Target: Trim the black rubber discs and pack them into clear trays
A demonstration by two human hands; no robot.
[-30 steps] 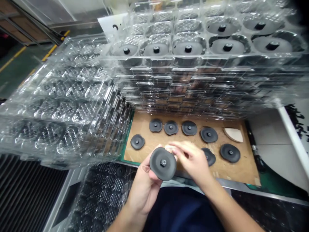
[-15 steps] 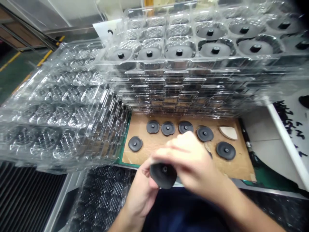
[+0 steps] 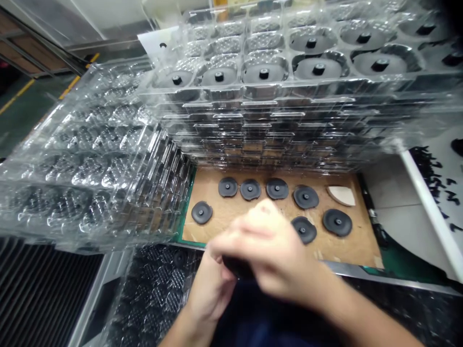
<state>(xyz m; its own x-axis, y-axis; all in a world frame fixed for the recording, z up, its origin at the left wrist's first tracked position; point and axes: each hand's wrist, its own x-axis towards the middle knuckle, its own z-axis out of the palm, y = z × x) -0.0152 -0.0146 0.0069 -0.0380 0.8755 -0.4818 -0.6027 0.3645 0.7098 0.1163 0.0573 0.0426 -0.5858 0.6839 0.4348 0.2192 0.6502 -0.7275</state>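
Note:
My left hand (image 3: pixel 211 284) is closed around a black round disc (image 3: pixel 237 266), held just in front of my body over the near edge of the bench. My right hand (image 3: pixel 273 243) lies across the top of that disc, its fingers curled, covering most of it and blurred by motion. What the right fingertips grip is hidden. Beyond my hands, several similar black discs, each with a small raised centre, lie on a brown cardboard sheet (image 3: pixel 224 226). The closest to my right hand is one black disc (image 3: pixel 304 230).
Tall stacked clear plastic trays (image 3: pixel 260 115) rise behind the cardboard, the top one holding discs with black stems. More clear trays (image 3: pixel 90 159) are stacked at left. A pale wedge-shaped piece (image 3: pixel 341 195) lies at the cardboard's right. A white-edged bin (image 3: pixel 430 207) with small black pieces stands at far right.
My right hand has shifted left and down over the held disc, hiding its face and centre. A disc on the cardboard behind that hand now shows more fully.

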